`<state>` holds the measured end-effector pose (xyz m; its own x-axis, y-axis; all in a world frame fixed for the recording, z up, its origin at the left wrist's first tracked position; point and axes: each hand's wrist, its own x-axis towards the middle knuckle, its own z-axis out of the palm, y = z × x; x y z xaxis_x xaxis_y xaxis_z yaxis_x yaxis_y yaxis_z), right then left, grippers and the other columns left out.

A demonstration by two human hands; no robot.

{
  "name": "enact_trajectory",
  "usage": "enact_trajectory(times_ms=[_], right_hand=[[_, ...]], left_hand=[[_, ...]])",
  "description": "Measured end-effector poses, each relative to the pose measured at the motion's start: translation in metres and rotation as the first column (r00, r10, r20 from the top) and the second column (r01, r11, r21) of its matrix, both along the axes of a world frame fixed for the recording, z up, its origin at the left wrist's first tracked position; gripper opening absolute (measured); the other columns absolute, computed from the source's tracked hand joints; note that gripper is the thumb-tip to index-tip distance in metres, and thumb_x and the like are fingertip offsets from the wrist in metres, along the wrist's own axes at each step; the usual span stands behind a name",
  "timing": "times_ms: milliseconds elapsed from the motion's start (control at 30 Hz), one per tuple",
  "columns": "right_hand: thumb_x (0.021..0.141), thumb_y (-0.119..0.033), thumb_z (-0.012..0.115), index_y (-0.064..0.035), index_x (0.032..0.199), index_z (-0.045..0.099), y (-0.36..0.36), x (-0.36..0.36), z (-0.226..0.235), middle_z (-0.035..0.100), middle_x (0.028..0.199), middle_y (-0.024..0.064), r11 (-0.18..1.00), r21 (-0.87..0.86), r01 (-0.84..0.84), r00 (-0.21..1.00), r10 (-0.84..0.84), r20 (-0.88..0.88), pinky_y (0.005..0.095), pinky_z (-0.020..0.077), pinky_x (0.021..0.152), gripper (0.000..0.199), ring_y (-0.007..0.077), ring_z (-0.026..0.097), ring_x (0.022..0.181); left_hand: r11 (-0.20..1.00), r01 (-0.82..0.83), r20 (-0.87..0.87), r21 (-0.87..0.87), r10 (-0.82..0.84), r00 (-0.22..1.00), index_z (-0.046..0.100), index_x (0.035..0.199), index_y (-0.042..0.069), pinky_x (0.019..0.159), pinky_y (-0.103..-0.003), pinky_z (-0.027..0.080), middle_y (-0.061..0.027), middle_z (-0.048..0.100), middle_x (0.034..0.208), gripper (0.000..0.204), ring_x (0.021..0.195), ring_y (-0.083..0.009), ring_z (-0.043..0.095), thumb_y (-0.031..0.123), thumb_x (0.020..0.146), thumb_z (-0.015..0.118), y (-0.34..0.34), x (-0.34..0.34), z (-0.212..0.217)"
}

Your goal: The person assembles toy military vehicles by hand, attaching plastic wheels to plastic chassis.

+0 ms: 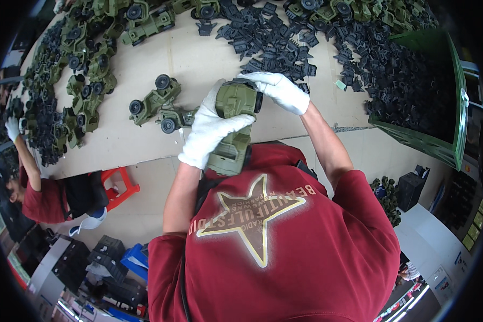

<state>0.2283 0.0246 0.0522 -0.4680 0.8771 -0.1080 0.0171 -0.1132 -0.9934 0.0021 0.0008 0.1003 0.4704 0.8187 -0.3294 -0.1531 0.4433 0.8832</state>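
Observation:
A green toy jeep (236, 100) with black wheels is held up over the table's near edge, close to my chest. My left hand (204, 131), in a white glove, wraps round its side with the thumb across the body. My right hand (280, 92), gloved too, has its fingers closed at the jeep's far end, over a black part (242, 81) there. Whether that part is fixed to the jeep is hidden by the fingers. Just left of my left hand, more green toy jeeps (158, 99) lie on the table.
Black plastic parts (263, 35) are heaped beyond my hands. At the right, a green crate (456, 107) lies tipped with more of them inside. Green jeeps (94, 59) crowd the left side. A co-worker's gloved hand (13, 129) reaches there, near a red stool (124, 185).

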Motion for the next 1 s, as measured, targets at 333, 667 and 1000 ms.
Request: enact_trajectory(times_ms=[333, 667, 1000], right_hand=[[0.099, -0.019, 0.044, 0.0003, 0.107, 0.065, -0.020, -0.057, 0.011, 0.065, 0.106, 0.0121, 0.874, 0.153, 0.461, 0.884, -0.467, 0.007, 0.0336, 0.0436, 0.097, 0.029, 0.0248, 0.060, 0.106], [0.081, -0.012, 0.063, -0.0014, 0.111, 0.056, -0.041, -0.080, 0.023, 0.061, 0.101, 0.0181, 0.715, 0.518, 0.470, 0.817, -0.574, 0.051, 0.0402, 0.0481, 0.085, 0.032, 0.0350, 0.061, 0.094], [0.092, -0.032, 0.062, -0.0050, 0.108, 0.067, 0.019, -0.032, -0.027, 0.068, 0.104, 0.0143, 0.874, 0.165, 0.458, 0.785, -0.484, 0.387, 0.0343, 0.0503, 0.085, 0.031, 0.0232, 0.064, 0.097]], left_hand=[[0.958, -0.150, 0.314, 0.244, 0.068, 0.947, 0.037, 0.143, 0.002, 0.107, -0.037, 0.038, -0.0114, 0.045, 0.142, 0.085, 0.127, -0.0220, 0.046, 0.034, 0.078, 0.081, 0.001, 0.007, -0.026], [0.840, -0.182, -0.096, 0.511, 0.266, 0.959, 0.055, 0.121, 0.000, 0.093, -0.031, 0.044, -0.0086, 0.062, 0.111, 0.039, 0.102, -0.0173, 0.057, 0.031, 0.096, 0.055, 0.002, 0.005, -0.039], [0.660, -0.708, -0.243, 0.252, 0.751, 0.613, 0.044, 0.135, -0.003, 0.102, -0.036, 0.040, -0.0158, 0.053, 0.126, 0.074, 0.122, -0.0222, 0.048, 0.061, 0.097, 0.041, 0.114, -0.075, 0.023]])
